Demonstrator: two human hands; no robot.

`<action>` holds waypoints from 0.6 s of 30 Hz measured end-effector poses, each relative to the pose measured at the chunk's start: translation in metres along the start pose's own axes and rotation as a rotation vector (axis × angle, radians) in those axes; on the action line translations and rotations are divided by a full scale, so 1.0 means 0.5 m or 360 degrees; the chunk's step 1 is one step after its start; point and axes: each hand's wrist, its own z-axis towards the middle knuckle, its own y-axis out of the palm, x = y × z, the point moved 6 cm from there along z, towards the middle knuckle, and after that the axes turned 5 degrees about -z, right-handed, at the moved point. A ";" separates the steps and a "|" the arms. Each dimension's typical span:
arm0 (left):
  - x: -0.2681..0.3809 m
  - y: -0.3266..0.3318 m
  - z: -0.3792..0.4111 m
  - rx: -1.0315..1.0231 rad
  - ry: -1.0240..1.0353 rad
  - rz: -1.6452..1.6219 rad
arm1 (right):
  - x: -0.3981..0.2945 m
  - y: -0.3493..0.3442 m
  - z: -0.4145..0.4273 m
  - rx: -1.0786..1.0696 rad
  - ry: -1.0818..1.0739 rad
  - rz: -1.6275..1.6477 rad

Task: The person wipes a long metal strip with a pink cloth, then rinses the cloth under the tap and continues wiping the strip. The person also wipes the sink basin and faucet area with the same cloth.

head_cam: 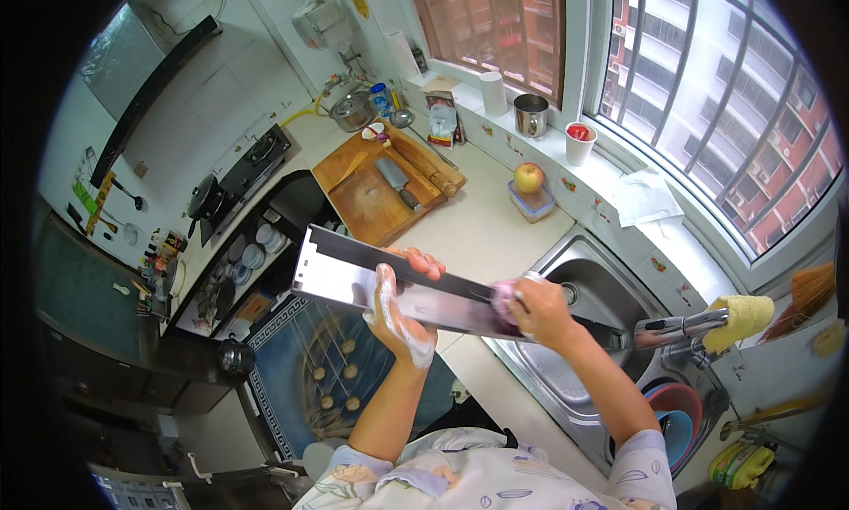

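Observation:
A long metal trough-shaped panel [335, 281] with dark edges lies slantwise across the view, between the counter and my body. My left hand [401, 311], covered in suds, grips it near the middle, thumb on the near side and fingers over the far edge. With my right hand [540, 311] I press a pink scrubbing cloth or sponge [505, 301] to the panel's inner face; it is blurred. The panel's right end reaches over the stainless steel sink [554, 377], by the faucet [683, 327], which has a yellow cloth [739, 321] draped on it.
A wooden cutting board [365, 208] with a cleaver [391, 173] sits beyond the panel. An apple [528, 177] rests on a plastic container [532, 205] beside the sink. Red and blue basins [676, 437] stand in the sink's near part. A gas stove [245, 185] is at left.

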 end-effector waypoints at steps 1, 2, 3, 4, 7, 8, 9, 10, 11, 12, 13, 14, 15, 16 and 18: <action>0.000 0.005 -0.003 0.0003 -0.0009 -0.0018 | -0.036 -0.002 0.042 0.0027 -0.0040 -0.0004; -0.005 0.013 -0.009 0.0014 -0.0015 -0.0031 | -0.050 -0.005 0.066 0.0051 -0.0070 0.0039; -0.004 0.012 -0.009 -0.0002 -0.0032 -0.0041 | -0.066 -0.005 0.094 0.0082 -0.0111 0.0102; -0.004 0.010 -0.007 -0.0018 -0.0049 -0.0051 | -0.074 -0.004 0.107 0.0113 -0.0152 0.0165; 0.012 0.003 -0.004 -0.0060 -0.0022 -0.0021 | -0.022 0.002 0.022 0.0062 -0.0061 0.0107; 0.004 -0.002 -0.002 -0.0039 -0.0044 -0.0053 | 0.020 -0.005 -0.035 -0.0004 0.0047 0.0013; 0.001 -0.002 0.000 -0.0026 -0.0050 -0.0080 | 0.053 -0.014 -0.071 -0.0059 0.0141 -0.0076; -0.003 -0.012 0.000 -0.0028 -0.0051 -0.0081 | 0.055 -0.020 -0.072 -0.0033 0.0117 -0.0077; -0.001 -0.010 0.004 -0.0027 -0.0018 -0.0053 | 0.054 -0.028 -0.069 -0.0007 0.0093 -0.0080; -0.009 -0.007 0.004 -0.0029 -0.0015 -0.0041 | 0.056 -0.038 -0.076 0.0013 0.0092 -0.0105; -0.010 -0.002 0.003 -0.0032 -0.0003 -0.0017 | 0.046 -0.033 -0.057 0.0064 0.0056 -0.0142; -0.007 0.004 0.002 -0.0096 0.0006 0.0011 | 0.023 -0.027 -0.035 0.0118 0.0055 -0.0082; -0.004 0.006 0.002 -0.0103 0.0016 -0.0018 | -0.019 -0.022 0.013 0.0182 0.0043 -0.0007; -0.001 0.009 -0.002 -0.0108 0.0014 -0.0046 | -0.055 -0.017 0.059 0.0165 -0.0034 0.0060; 0.004 0.024 -0.004 -0.0110 -0.0033 -0.0076 | -0.077 -0.011 0.105 0.0156 -0.0163 0.0164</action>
